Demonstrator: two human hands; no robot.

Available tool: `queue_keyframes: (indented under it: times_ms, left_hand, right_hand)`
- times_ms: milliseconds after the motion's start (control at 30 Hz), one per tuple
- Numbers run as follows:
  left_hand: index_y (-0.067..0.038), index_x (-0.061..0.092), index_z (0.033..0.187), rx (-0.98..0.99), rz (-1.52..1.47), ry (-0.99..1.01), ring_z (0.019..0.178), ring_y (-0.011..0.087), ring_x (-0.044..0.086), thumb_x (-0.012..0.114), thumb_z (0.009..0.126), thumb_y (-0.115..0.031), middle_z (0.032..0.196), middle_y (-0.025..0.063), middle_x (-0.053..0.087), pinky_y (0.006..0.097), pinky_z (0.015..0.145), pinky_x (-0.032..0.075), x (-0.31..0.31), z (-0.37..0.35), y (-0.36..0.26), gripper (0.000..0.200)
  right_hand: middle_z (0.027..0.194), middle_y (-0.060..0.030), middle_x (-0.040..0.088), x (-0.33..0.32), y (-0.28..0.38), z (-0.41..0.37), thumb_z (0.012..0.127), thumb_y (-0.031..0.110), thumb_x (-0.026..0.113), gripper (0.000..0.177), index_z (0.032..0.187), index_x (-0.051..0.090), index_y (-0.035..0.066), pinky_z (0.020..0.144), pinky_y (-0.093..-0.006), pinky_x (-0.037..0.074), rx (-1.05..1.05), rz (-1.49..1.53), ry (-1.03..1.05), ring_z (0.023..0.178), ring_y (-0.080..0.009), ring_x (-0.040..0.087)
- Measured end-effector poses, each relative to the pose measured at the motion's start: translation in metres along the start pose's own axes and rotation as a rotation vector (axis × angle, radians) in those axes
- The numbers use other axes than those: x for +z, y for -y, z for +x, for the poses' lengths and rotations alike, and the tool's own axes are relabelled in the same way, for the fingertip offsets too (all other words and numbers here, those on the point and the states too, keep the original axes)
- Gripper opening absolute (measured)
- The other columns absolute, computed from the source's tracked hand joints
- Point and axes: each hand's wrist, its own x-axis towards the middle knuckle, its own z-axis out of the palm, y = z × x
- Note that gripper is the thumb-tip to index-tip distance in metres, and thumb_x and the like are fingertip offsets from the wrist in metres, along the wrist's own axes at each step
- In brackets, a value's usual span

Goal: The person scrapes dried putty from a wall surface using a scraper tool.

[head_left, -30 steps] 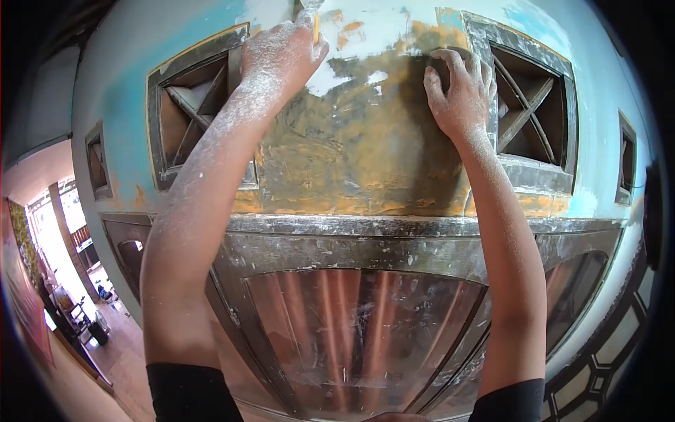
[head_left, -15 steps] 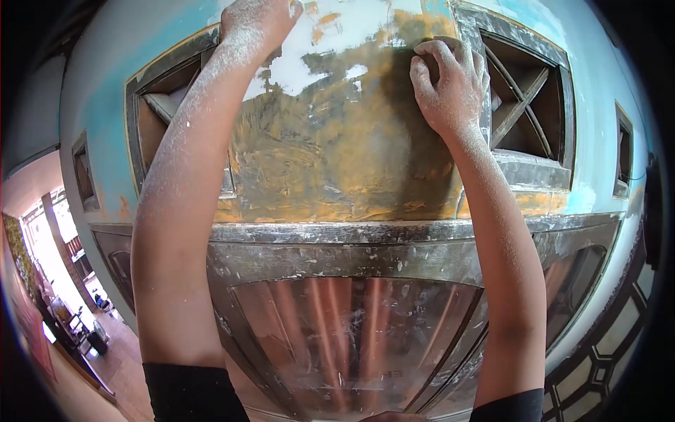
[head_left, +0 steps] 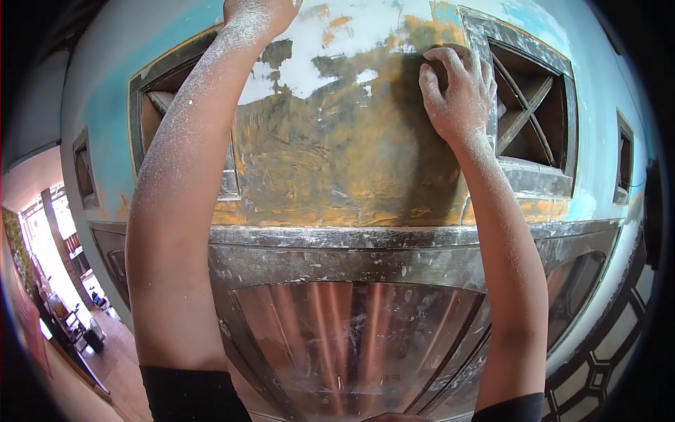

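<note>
My left hand (head_left: 261, 15), dusted with white powder, is up at the top edge of the view against the wall. Its fingers are cut off or hidden, so what it holds, if anything, does not show. Beside the right window frame (head_left: 482, 39), my right hand (head_left: 460, 95) rests on the wall with its fingers bent and apart, and I see nothing in it. Between my arms the wall has a brown and orange scraped patch (head_left: 337, 155) with white patches (head_left: 302, 81) above it. White dust covers both forearms.
Below the patch runs a worn wooden beam (head_left: 351, 260) over a glass pane (head_left: 358, 344) with reddish streaks behind it. The left vent opening (head_left: 151, 126) and the right one with crossed slats (head_left: 531, 105) flank the patch. A bright doorway (head_left: 60, 211) is far left.
The view has shifted slightly, so the wall appears a little lower. My left hand is now further cut off by the top edge. My right hand stays beside the window frame.
</note>
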Motion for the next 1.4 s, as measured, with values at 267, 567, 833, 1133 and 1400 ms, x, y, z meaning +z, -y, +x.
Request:
queue_keyframes:
  times_ms: [267,567,833,1133,1400]
  left_hand:
    - [-0.006,0.057,0.138,0.040,-0.018,-0.018,0.105,0.0379,0.072,0.054,0.098,-0.025,0.109,0.0232,0.074,0.0509,0.092,0.055,-0.001,0.004,0.003,0.044]
    - [-0.005,0.058,0.136,-0.066,-0.047,0.087,0.107,0.0374,0.072,0.053,0.099,-0.025,0.110,0.0226,0.074,0.0494,0.093,0.055,0.008,0.020,0.006,0.043]
    - [-0.004,0.059,0.132,0.055,-0.067,-0.025,0.113,0.0386,0.069,0.052,0.099,-0.027,0.117,0.0230,0.072,0.0492,0.097,0.053,0.024,0.040,0.023,0.040]
    - [-0.006,0.055,0.141,0.061,-0.188,0.004,0.120,0.0395,0.065,0.053,0.100,-0.031,0.127,0.0237,0.068,0.0496,0.103,0.050,0.018,0.017,0.027,0.049]
    - [-0.013,0.052,0.149,0.063,-0.227,-0.130,0.122,0.0401,0.063,0.053,0.102,-0.051,0.132,0.0208,0.067,0.0512,0.104,0.049,0.082,0.009,0.059,0.061]
  right_hand:
    - [0.141,-0.0089,0.055,0.002,0.002,0.002,0.095,0.039,0.062,0.042,0.133,0.062,0.022,0.117,-0.0520,0.033,-0.061,-0.091,0.050,0.138,-0.0328,0.046]
    - [0.149,-0.0085,0.050,0.003,0.003,0.004,0.096,0.041,0.062,0.047,0.140,0.058,0.025,0.121,-0.0506,0.028,-0.067,-0.130,0.093,0.143,-0.0325,0.041]
    - [0.149,-0.0091,0.050,0.003,0.001,0.004,0.096,0.042,0.062,0.048,0.140,0.058,0.025,0.122,-0.0514,0.027,-0.079,-0.130,0.094,0.144,-0.0322,0.041]
    - [0.151,-0.0090,0.050,0.002,0.002,0.005,0.095,0.041,0.063,0.049,0.141,0.058,0.024,0.122,-0.0509,0.027,-0.067,-0.126,0.103,0.145,-0.0323,0.040]
    - [0.153,-0.0090,0.048,-0.002,0.006,0.003,0.096,0.040,0.062,0.050,0.144,0.056,0.025,0.122,-0.0509,0.028,-0.067,-0.192,0.146,0.145,-0.0335,0.039]
